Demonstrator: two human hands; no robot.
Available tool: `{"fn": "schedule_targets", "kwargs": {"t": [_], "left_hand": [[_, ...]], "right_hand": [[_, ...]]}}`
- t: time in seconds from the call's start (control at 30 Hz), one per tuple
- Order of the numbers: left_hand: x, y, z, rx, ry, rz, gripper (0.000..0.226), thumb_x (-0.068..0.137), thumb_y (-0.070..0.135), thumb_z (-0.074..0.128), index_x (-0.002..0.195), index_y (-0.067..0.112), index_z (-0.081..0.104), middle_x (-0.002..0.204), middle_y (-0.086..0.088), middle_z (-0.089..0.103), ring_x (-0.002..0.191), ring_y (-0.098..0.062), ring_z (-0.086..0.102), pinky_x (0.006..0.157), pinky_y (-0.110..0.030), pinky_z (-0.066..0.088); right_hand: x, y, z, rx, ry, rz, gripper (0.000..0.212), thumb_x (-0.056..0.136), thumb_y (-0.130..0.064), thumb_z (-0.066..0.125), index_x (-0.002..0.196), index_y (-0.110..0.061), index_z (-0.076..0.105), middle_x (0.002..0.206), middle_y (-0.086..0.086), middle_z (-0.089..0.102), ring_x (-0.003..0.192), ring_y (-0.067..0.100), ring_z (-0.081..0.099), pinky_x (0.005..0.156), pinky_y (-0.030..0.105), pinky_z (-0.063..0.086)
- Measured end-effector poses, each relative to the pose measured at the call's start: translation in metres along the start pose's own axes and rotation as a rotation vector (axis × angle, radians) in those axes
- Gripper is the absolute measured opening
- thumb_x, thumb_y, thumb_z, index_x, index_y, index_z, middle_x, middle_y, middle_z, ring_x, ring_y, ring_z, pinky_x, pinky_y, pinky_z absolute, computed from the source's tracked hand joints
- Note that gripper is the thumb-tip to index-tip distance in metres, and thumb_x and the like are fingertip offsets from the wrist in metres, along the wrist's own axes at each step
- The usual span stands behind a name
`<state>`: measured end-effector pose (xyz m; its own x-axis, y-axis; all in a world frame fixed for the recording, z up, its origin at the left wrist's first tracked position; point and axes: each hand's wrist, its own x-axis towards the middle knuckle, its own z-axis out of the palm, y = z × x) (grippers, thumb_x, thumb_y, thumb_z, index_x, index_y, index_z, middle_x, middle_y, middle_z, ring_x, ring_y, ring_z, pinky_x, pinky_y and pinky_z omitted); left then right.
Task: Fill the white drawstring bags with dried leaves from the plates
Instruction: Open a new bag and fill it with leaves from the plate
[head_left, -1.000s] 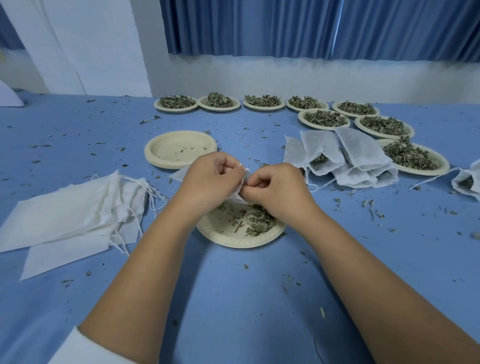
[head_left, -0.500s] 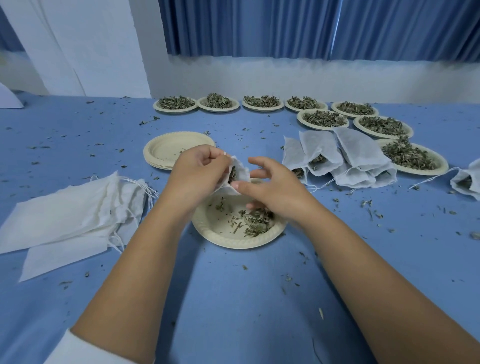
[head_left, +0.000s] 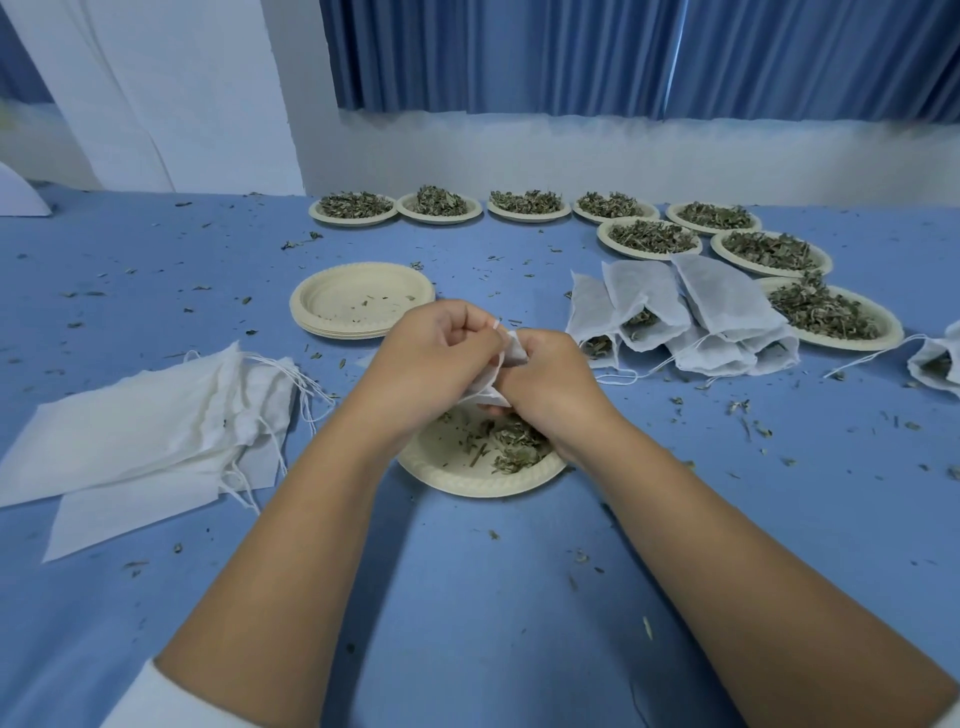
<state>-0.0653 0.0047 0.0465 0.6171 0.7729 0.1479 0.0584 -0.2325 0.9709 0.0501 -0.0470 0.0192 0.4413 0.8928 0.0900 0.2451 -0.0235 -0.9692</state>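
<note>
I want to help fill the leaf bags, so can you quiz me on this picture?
1. True or false: the left hand and right hand both grip one white bag above the near plate.
2. The flat empty bags lie: A) left of the hands, B) right of the hands, C) on a plate.
3. Fill in: the near plate's leaf heap is ___ than those on the far plates.
Key: 1 true; 2 A; 3 smaller.
</note>
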Motion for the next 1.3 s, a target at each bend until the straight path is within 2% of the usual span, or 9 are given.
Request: {"fn": "schedule_targets", "kwargs": {"t": [0.13, 0.3, 0.5, 0.57, 0.67, 0.77, 0.87, 1.0, 1.3], "left_hand": [[0.003, -0.004, -0.001, 0.011, 0.055, 0.001, 0.015, 0.092, 0.011, 0.058, 0.080, 0.012, 0.068, 0.058, 0.000, 0.060, 0.043, -0.005, 0.045, 0.046, -0.014, 0.038], [0.008, -0.007, -0.012, 0.058, 0.312, 0.000, 0.017, 0.089, 0.011, 0.057, 0.077, 0.019, 0.066, 0.050, 0.015, 0.058, 0.041, 0.001, 0.046, 0.045, -0.013, 0.040], [0.010, -0.008, -0.018, 0.075, 0.393, -0.032, 0.021, 0.088, 0.014, 0.055, 0.069, 0.019, 0.061, 0.045, 0.016, 0.049, 0.041, -0.002, 0.041, 0.045, -0.015, 0.040], [0.010, -0.009, -0.016, 0.066, 0.380, -0.027, 0.020, 0.089, 0.013, 0.056, 0.071, 0.018, 0.062, 0.046, 0.016, 0.050, 0.041, -0.001, 0.041, 0.043, -0.012, 0.039], [0.010, -0.010, -0.015, 0.060, 0.369, -0.022, 0.018, 0.089, 0.012, 0.056, 0.073, 0.018, 0.064, 0.046, 0.016, 0.052, 0.040, 0.000, 0.042, 0.042, -0.011, 0.038], [0.010, -0.011, -0.015, 0.063, 0.368, -0.023, 0.018, 0.088, 0.012, 0.057, 0.073, 0.018, 0.063, 0.045, 0.015, 0.051, 0.039, 0.000, 0.041, 0.041, -0.010, 0.037], [0.011, -0.010, -0.015, 0.068, 0.369, -0.018, 0.018, 0.088, 0.012, 0.056, 0.072, 0.018, 0.062, 0.044, 0.016, 0.049, 0.038, 0.000, 0.040, 0.040, -0.010, 0.035], [0.010, -0.009, -0.017, 0.047, 0.387, -0.015, 0.019, 0.089, 0.011, 0.055, 0.073, 0.017, 0.062, 0.044, 0.016, 0.051, 0.037, 0.002, 0.041, 0.039, -0.009, 0.033], [0.010, -0.009, -0.016, 0.070, 0.397, -0.008, 0.019, 0.088, 0.011, 0.056, 0.072, 0.019, 0.063, 0.044, 0.017, 0.051, 0.039, 0.002, 0.041, 0.042, -0.009, 0.036]], "right_hand": [[0.001, -0.001, 0.006, -0.098, 0.034, -0.026, 0.019, 0.084, -0.003, 0.064, 0.081, 0.014, 0.057, 0.065, 0.024, 0.056, 0.055, 0.017, 0.056, 0.051, 0.028, 0.044], [-0.001, -0.009, -0.006, 0.100, -0.216, 0.085, 0.014, 0.093, -0.007, 0.057, 0.090, -0.008, 0.071, 0.079, 0.001, 0.073, 0.070, 0.010, 0.072, 0.062, 0.019, 0.056], [-0.001, -0.009, -0.030, -0.655, -0.141, -0.140, 0.039, 0.097, -0.006, 0.037, 0.123, -0.013, 0.065, 0.112, -0.001, 0.067, 0.080, 0.001, 0.058, 0.082, 0.027, 0.044], [-0.001, -0.008, -0.030, -0.895, -0.174, -0.181, 0.043, 0.093, 0.002, 0.039, 0.114, -0.021, 0.068, 0.112, 0.002, 0.065, 0.102, 0.019, 0.058, 0.085, 0.027, 0.043], [-0.002, -0.006, -0.023, -1.052, -0.241, -0.147, 0.040, 0.081, 0.013, 0.042, 0.074, -0.021, 0.064, 0.082, 0.006, 0.059, 0.086, 0.032, 0.054, 0.067, 0.032, 0.046], [-0.004, -0.006, -0.021, -0.908, -0.279, -0.116, 0.045, 0.087, 0.009, 0.039, 0.104, -0.014, 0.074, 0.099, 0.004, 0.069, 0.098, 0.024, 0.064, 0.076, 0.028, 0.055], [-0.008, -0.008, -0.023, -0.688, -0.285, -0.077, 0.047, 0.091, 0.003, 0.036, 0.111, -0.020, 0.073, 0.098, -0.007, 0.069, 0.086, 0.003, 0.063, 0.055, 0.004, 0.041], [-0.003, -0.004, -0.019, -0.854, -0.253, -0.198, 0.049, 0.095, 0.000, 0.034, 0.130, -0.021, 0.062, 0.137, 0.001, 0.057, 0.121, 0.015, 0.052, 0.097, 0.027, 0.042], [-0.008, -0.005, 0.001, -0.819, -0.427, -0.230, 0.052, 0.086, 0.006, 0.038, 0.102, -0.027, 0.075, 0.110, -0.003, 0.069, 0.096, 0.018, 0.062, 0.085, 0.036, 0.052]]}}
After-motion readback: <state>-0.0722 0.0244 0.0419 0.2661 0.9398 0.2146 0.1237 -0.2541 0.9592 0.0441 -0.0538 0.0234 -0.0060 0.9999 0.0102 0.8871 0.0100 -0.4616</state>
